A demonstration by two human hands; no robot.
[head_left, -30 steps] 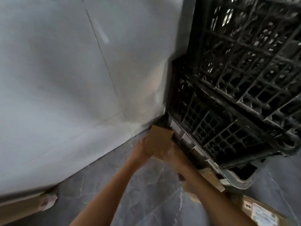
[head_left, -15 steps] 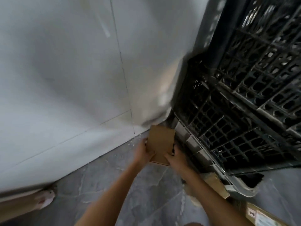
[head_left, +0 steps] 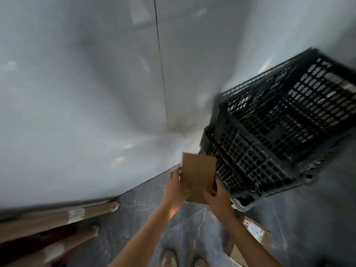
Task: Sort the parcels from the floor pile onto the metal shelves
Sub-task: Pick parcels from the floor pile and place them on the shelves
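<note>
The left hand [head_left: 174, 186] and right hand [head_left: 217, 197] both grip a small flat cardboard parcel [head_left: 197, 175]. The left hand's fingers curl round its left edge and the right hand's round its lower right corner. The parcel is held up off the floor, its plain brown rectangular face toward the camera.

At 2 o'clock from it, just behind its right edge, stands a stack of black plastic crates [head_left: 279, 132] with gridded, perforated walls. From 9 to 12 o'clock rises a smooth grey wall [head_left: 77, 93] with one thin vertical seam.

Below lies a floor [head_left: 300, 228] of dark grey, veined stone tiles. At 8 o'clock long cardboard tubes [head_left: 48, 218] with pale tape bands lie along the wall's foot. At 5 o'clock a brown carton [head_left: 256, 231] with a white label lies on the floor, partly hidden by the right forearm. At 6 o'clock the blurred toes of two shoes [head_left: 169, 259] show.
</note>
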